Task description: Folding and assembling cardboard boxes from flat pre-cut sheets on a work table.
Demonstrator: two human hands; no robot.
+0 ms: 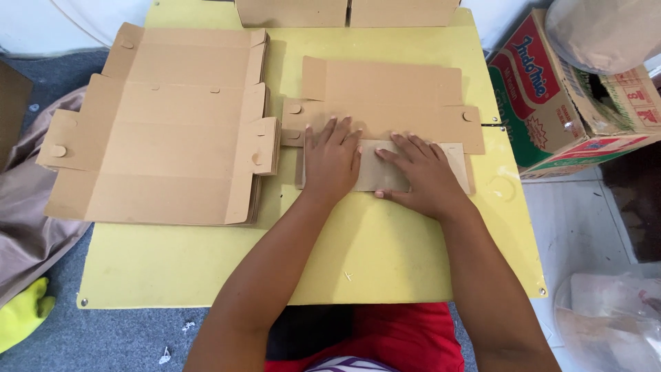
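A flat brown cardboard box blank (385,96) lies on the yellow table (385,255), its near flap (375,172) folded over toward me. My left hand (332,162) lies palm down on the left part of that folded flap, fingers spread and reaching the fold line. My right hand (420,176) presses flat on the flap just to the right, fingers pointing left toward the other hand. Neither hand grips anything; both push down on the cardboard.
A stack of unfolded cardboard blanks (165,131) covers the table's left side and overhangs its edge. More cardboard pieces (344,12) sit at the far edge. A printed carton (571,103) stands on the floor to the right, a plastic bag (606,324) near it, brown cloth (27,227) at left.
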